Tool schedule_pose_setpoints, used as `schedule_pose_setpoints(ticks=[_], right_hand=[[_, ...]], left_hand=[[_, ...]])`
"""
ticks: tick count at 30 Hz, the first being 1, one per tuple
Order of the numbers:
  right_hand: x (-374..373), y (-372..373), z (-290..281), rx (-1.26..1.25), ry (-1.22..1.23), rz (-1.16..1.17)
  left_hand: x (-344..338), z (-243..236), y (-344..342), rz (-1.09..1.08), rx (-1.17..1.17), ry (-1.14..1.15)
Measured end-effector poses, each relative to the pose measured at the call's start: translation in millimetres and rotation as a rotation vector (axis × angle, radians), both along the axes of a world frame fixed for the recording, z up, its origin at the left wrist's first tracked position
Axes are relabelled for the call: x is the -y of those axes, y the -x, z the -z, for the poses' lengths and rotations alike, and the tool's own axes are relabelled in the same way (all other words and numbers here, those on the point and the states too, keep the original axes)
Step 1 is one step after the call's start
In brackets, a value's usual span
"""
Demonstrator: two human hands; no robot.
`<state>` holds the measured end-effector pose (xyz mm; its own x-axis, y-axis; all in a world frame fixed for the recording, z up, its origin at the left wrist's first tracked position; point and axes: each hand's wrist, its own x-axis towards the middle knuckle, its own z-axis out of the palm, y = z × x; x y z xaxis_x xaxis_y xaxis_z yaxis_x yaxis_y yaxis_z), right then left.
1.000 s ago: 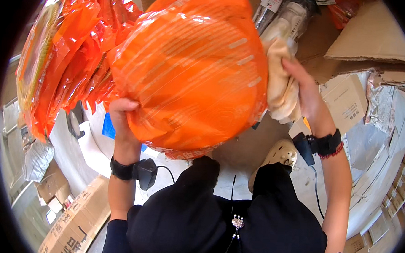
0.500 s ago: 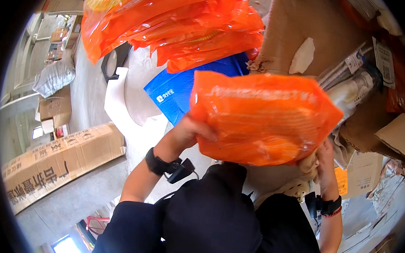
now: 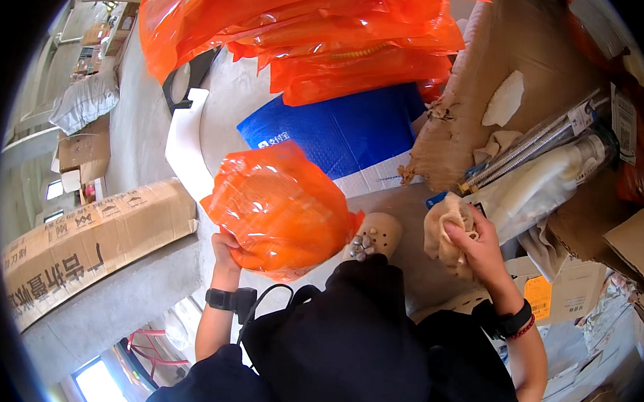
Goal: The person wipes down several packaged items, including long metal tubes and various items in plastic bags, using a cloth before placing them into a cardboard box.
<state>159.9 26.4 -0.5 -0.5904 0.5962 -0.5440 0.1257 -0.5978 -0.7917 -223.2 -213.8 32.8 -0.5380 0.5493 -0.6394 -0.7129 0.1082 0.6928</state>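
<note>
My left hand [image 3: 230, 253] is closed on the lower left edge of a shiny orange plastic bag [image 3: 282, 206], whose contents I cannot make out. At the right, my right hand [image 3: 480, 249] grips a crumpled beige cloth [image 3: 448, 229]. Just beyond the cloth lies a clear plastic package [image 3: 549, 184] with a pale item inside, beside braided metal hoses [image 3: 517, 153]. A blue padded sheet [image 3: 347, 129] rests on the floor past the orange bag. Several more orange bags [image 3: 308, 40] are piled at the far side.
A large open cardboard box [image 3: 481, 85] stands at the right, holding mixed items. To the left lies a long cardboard carton [image 3: 101, 244]. A white curved piece [image 3: 190, 150] is on the floor nearby. My beige clog [image 3: 380, 233] shows between the hands.
The orange bag has moved left and nearer in my left hand. My right hand has come away from it with the beige cloth, uncovering more of the blue sheet.
</note>
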Motion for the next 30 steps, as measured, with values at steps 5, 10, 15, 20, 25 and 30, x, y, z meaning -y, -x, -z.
schedule_pose_setpoints(ticks=[5, 10, 15, 20, 25, 30], right_hand=[[1, 0, 6, 0.067, 0.032, 0.008], [4, 1, 6, 0.094, 0.039, -0.032], [8, -7, 16, 0.114, 0.058, -0.022], [11, -10, 26, 0.197, 0.13, -0.131], [19, -5, 37, 0.202, 0.122, -0.273], [18, 5, 33, 0.211, 0.112, -0.4]], left_hand=[[-16, 24, 2, -0.147, -0.079, 0.074], [-26, 53, 2, -0.15, -0.007, 0.073], [-7, 61, 1, -0.149, 0.066, 0.103], [25, 48, 25, -0.039, 0.04, 0.18], [39, 47, 31, 0.031, 0.151, 0.111], [-12, 65, 7, -0.028, 0.01, 0.191]])
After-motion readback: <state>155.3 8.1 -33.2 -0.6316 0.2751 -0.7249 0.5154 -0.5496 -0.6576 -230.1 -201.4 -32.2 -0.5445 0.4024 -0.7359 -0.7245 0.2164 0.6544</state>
